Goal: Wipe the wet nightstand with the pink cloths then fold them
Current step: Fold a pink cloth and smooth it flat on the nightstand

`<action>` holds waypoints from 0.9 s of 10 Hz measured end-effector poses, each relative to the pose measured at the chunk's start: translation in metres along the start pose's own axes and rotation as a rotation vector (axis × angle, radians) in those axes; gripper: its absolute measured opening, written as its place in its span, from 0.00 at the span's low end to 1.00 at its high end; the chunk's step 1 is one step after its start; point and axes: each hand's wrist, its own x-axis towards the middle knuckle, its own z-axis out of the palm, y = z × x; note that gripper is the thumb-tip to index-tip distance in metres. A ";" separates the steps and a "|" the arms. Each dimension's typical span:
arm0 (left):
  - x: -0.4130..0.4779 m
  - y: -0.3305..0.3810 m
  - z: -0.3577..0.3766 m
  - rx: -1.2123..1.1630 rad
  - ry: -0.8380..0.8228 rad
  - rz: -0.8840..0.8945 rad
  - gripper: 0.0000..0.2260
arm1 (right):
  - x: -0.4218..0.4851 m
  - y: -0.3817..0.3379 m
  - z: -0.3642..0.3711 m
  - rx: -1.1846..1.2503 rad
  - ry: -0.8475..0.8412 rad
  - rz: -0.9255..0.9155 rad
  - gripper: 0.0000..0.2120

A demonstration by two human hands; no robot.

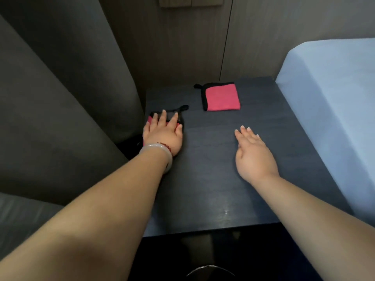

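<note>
The near-left pink cloth [181,121] is pressed flat under the open left hand [163,134], seemingly to set its fold; the right hand [253,153] is held open and empty.

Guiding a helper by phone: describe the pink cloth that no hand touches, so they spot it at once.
The dark nightstand stands beside the pale blue bed on the right. Toward its far edge, near the wall, lies a folded pink cloth with black trim. The other pink cloth, at the left edge, is under the left hand; this one lies untouched.
</note>
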 end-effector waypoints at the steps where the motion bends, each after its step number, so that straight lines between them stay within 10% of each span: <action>1: -0.024 0.008 0.010 0.013 0.035 0.039 0.24 | 0.001 0.001 0.001 0.003 0.003 -0.001 0.25; 4: -0.148 -0.036 0.053 0.106 0.144 0.403 0.23 | -0.001 -0.002 -0.002 -0.012 -0.005 -0.002 0.25; 6: -0.044 -0.004 0.016 0.017 0.033 0.092 0.24 | -0.002 -0.003 -0.003 -0.015 -0.004 -0.001 0.25; 9: -0.146 -0.007 0.056 0.054 0.193 0.343 0.24 | -0.001 -0.001 0.000 -0.008 0.009 0.005 0.25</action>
